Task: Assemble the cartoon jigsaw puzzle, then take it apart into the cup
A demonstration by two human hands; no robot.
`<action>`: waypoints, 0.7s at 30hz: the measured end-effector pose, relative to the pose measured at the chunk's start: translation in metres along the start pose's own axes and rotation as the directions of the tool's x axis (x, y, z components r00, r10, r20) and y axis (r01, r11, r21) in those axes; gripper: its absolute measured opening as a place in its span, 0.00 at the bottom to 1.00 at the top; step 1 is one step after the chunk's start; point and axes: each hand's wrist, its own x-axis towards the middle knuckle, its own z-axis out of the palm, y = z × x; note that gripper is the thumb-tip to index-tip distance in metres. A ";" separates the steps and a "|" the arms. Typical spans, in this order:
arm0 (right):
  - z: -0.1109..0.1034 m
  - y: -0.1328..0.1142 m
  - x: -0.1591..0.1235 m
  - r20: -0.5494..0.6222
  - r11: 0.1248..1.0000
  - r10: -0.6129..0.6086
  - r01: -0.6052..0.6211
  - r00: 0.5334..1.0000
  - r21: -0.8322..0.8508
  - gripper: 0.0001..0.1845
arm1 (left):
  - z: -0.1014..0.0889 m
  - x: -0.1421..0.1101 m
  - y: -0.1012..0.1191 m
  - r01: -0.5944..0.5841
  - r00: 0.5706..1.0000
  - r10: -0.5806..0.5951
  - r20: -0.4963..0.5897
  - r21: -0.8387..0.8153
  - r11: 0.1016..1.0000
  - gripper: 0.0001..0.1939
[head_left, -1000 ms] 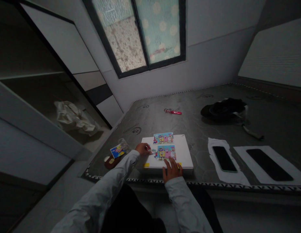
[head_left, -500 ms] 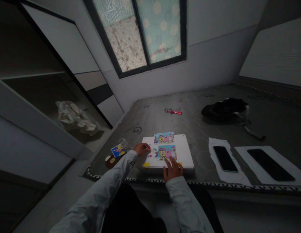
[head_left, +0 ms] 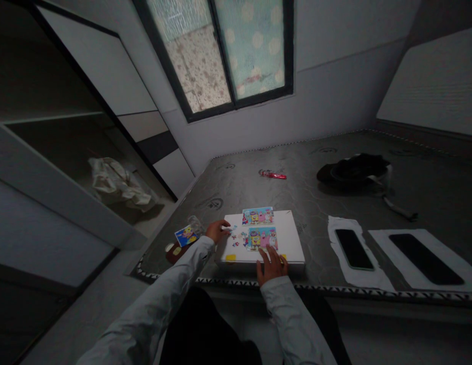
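A flat white box (head_left: 289, 233) lies in front of me. On it are two cartoon picture panels, an upper one (head_left: 257, 216) and a lower one (head_left: 263, 237). Several small loose colourful pieces (head_left: 236, 244) are scattered left of the lower panel. My left hand (head_left: 217, 231) is over the box's left edge, thumb and fingers bent and slightly apart beside the nearest pieces; nothing shows between them. My right hand (head_left: 271, 263) rests with spread fingers on the lower panel's bottom edge and the front of the box.
Left of the box are a small cartoon card (head_left: 186, 236), clear plastic (head_left: 195, 223) and a brown item (head_left: 176, 252). A red packet (head_left: 274, 175) lies behind. To the right are a black cap (head_left: 353, 171) and two dark phones (head_left: 353, 248) on white paper, all on a grey mattress (head_left: 239, 190).
My left hand has shifted left and slightly up, away from the small pieces, and its fingers look less pinched. My right hand stays on the lower panel.
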 end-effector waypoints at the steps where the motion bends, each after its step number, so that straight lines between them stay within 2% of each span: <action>1: 0.000 0.000 0.000 0.004 1.000 0.006 -0.006 1.000 0.011 0.20 | 0.000 -0.001 0.001 -0.013 1.000 0.013 -0.009 0.015 1.000 0.15; 6: -0.001 0.001 0.000 0.013 1.000 -0.004 0.004 1.000 0.012 0.19 | 0.006 -0.005 0.013 -0.132 0.990 0.128 0.052 0.087 0.987 0.12; 10: -0.001 0.002 0.000 -0.005 1.000 -0.020 0.020 1.000 -0.002 0.19 | 0.017 -0.006 0.024 -0.180 0.981 0.168 0.093 0.147 0.973 0.15; 16: -0.001 0.001 0.001 -0.019 1.000 -0.001 0.001 1.000 0.023 0.19 | 0.027 -0.002 0.030 -0.116 0.992 0.103 0.073 0.204 0.972 0.11; 21: -0.001 0.002 0.001 -0.024 1.000 -0.010 0.011 1.000 0.028 0.19 | 0.021 0.000 0.033 -0.078 0.997 0.073 0.033 0.223 0.972 0.08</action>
